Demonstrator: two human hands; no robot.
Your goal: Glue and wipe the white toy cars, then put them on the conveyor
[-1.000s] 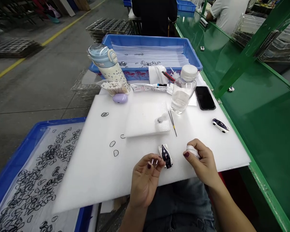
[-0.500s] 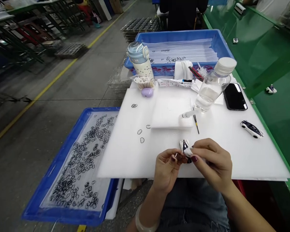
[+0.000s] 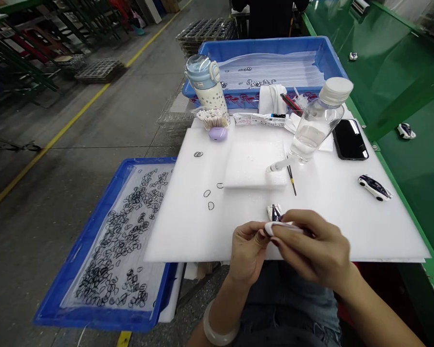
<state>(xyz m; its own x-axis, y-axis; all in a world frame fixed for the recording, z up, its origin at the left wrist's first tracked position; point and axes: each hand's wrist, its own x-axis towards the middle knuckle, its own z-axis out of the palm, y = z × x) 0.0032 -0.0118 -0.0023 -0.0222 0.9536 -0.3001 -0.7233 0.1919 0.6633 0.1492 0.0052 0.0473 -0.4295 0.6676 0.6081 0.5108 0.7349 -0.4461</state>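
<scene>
Fingertips meet at the near edge of a white work board (image 3: 181, 236), where the right hand (image 3: 316, 246) pinches a white cloth (image 3: 284, 226) against the left hand (image 3: 248, 250), whose thumb and fingers are drawn together at the cloth's end; what they grip is hidden. Just beyond the hands sits a white-and-dark toy car (image 3: 274, 212), partly covered by the right hand; a second toy car (image 3: 375, 187) rests to the right. Farther back, tweezers (image 3: 292, 180) lie beside a foam block (image 3: 253, 166), near a clear bottle (image 3: 313, 132) and a phone (image 3: 350, 140). Dark rings (image 3: 211, 206) dot the board's left side, and a blue tray (image 3: 45, 308) of similar pieces stands at far left.
</scene>
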